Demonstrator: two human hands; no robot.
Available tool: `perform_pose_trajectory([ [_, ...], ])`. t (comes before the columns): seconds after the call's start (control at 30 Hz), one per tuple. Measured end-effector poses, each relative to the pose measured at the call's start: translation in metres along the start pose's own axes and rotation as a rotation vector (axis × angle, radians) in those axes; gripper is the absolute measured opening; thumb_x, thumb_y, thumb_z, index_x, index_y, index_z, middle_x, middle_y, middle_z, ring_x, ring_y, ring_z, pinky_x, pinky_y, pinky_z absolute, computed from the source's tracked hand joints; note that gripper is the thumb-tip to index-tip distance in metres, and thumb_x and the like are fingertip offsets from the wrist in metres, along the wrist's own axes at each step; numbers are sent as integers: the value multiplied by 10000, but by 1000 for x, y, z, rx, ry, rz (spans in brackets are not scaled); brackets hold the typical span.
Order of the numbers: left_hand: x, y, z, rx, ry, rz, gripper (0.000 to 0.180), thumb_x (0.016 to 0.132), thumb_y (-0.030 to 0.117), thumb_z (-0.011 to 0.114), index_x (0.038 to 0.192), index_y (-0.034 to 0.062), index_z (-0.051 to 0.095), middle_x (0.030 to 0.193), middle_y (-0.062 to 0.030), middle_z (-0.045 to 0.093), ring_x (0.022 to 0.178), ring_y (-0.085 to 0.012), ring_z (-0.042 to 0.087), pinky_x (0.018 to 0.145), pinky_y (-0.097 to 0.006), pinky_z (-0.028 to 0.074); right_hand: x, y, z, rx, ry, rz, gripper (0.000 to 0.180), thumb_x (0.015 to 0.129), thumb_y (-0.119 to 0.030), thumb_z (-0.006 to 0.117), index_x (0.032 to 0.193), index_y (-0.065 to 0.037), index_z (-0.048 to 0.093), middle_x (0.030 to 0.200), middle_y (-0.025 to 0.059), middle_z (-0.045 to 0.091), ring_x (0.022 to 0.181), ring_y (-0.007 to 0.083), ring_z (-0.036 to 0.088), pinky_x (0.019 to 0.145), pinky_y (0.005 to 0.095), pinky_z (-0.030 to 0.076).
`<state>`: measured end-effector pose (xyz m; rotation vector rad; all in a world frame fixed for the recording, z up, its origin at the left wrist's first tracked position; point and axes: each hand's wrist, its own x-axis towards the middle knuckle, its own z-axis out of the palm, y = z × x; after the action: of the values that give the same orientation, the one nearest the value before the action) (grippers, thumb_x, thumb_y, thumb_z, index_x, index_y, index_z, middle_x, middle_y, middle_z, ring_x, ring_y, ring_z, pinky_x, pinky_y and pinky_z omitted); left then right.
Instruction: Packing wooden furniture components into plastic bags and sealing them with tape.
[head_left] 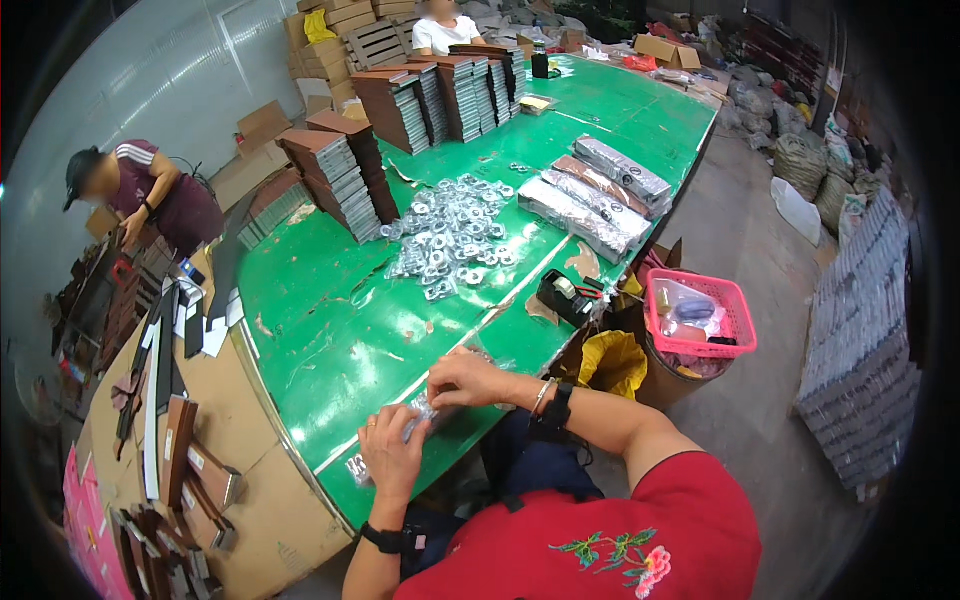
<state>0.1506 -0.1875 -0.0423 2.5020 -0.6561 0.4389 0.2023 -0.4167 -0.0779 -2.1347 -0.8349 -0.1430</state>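
Fingers (447, 372) of the right hand (470, 378) pinch one end of a small clear plastic packet (422, 412), left hand (392, 452) gripping the other, steadied at the green worktop (330, 340) edge; beyond lie a heap of clear packets (452, 240) and long silvery wrapped bundles (590, 200)

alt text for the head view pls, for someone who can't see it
Both hands, left hand and right hand, hold a clear plastic packet at the near edge of a green table. Farther along lie a heap of small packets, silver bundles and stacked boxes.
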Motion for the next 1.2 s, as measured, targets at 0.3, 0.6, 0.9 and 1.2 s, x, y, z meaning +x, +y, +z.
perform_pose_trajectory([
  [0.3,9,1,1,-7,-49,-4,178,848,252,778,970,142,711,1028,-40,682,961,-285,616,829,-420,416,-67,11,-69,80,693,302,244,886,-111,762,1111,-21,734,914,44,688,863,145,657,794,296,523],
  [0.6,9,1,-3,-30,-71,-34,208,861,238,786,1020,126,712,1104,-39,696,1009,-293,622,851,-411,421,-171,44,-123,-410,860,496,657,715,-311,886,1251,-81,583,1068,87,642,958,287,646,853,406,517],
  [0.9,6,5,-9,-24,-83,-62,210,859,232,789,1017,116,715,1132,-55,703,1020,-296,625,872,-412,420,-147,63,-137,-497,682,683,624,750,-414,864,1235,-132,592,844,1,622,859,205,640,782,409,413],
  [1.2,10,10,-10,-15,-112,-110,203,871,216,773,1026,104,707,1151,-60,703,1081,-283,630,912,-406,417,-137,67,-148,-306,708,786,383,827,-318,787,1153,-177,644,695,-31,629,718,182,643,843,391,386],
])
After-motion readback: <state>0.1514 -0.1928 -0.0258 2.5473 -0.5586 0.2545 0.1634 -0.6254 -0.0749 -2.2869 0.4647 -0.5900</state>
